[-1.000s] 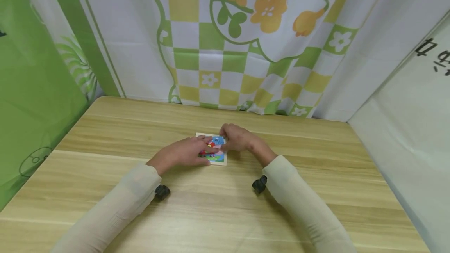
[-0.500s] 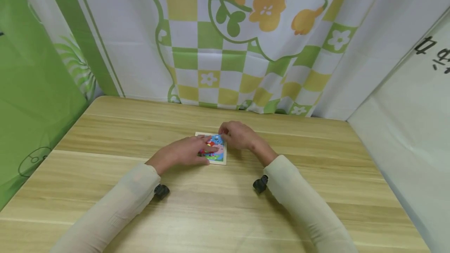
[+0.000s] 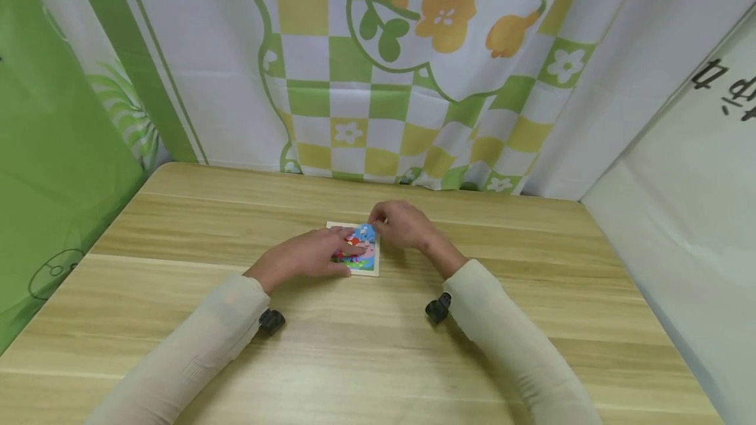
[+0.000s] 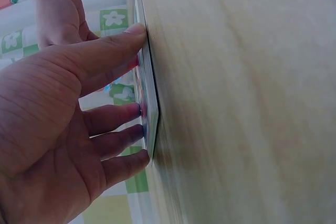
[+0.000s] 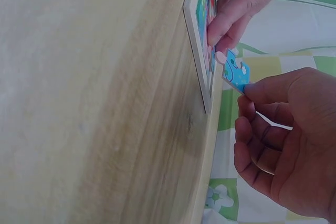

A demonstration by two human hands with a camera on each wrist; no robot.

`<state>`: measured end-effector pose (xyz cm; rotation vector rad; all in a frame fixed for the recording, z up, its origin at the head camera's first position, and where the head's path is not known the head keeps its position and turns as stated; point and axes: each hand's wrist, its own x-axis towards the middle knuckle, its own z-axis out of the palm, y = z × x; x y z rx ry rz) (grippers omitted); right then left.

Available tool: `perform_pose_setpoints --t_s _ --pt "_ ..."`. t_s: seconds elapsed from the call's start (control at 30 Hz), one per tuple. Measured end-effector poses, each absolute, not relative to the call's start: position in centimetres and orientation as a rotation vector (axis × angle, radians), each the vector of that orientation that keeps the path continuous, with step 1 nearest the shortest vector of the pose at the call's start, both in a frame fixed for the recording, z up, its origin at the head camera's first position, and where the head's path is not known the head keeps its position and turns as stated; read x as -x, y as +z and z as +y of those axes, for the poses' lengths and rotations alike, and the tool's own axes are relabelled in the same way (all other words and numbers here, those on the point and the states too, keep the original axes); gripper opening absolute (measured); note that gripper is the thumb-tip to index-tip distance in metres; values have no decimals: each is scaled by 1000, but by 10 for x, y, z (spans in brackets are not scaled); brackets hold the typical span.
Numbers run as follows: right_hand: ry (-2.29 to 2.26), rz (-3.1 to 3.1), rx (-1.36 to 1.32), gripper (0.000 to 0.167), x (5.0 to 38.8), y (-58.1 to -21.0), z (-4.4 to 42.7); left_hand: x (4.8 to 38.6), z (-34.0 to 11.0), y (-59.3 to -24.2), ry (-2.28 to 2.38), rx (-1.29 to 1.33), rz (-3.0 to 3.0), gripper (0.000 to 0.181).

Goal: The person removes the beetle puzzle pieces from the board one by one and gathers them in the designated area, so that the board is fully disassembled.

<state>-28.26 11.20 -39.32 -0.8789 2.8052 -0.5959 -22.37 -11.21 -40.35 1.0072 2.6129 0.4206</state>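
Observation:
A small framed jigsaw puzzle [image 3: 361, 265] with a colourful cartoon picture lies flat on the table. My left hand [image 3: 307, 254] rests on its left part with fingers spread; in the left wrist view, the thumb and fingertips touch the puzzle board [image 4: 150, 98]. At the far right corner, my right hand [image 3: 404, 225] pinches a blue jigsaw piece [image 5: 237, 73] between thumb and index finger. That piece is tilted above the board, as the right wrist view shows, and its other fingers curl loosely below. The left hand covers part of the picture.
The wooden table [image 3: 366, 353] extends around the puzzle on all sides. A patterned curtain [image 3: 390, 110] hangs along its back edge, with a green cloth [image 3: 53, 169] at the left and a white sheet [image 3: 691, 215] at the right. Black wrist cameras [image 3: 438, 309] sit below the cuffs.
My right hand has shifted slightly toward the back of the table, and the blue jigsaw piece it pinches has moved with it. The left hand has stayed on the puzzle.

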Motion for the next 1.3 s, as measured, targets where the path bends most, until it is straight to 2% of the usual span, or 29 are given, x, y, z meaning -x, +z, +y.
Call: perform_pose_setpoints --t_s 0.5,0.8,1.3 --pt "-619 2804 803 17 276 -383 141 223 -113 -406 448 -1034 2634 55" --pt "-663 2816 798 16 274 -377 187 222 -114 -407 466 -1053 2648 55" --pt "-600 2832 634 20 279 -372 271 224 -115 -409 463 -1060 2640 54"
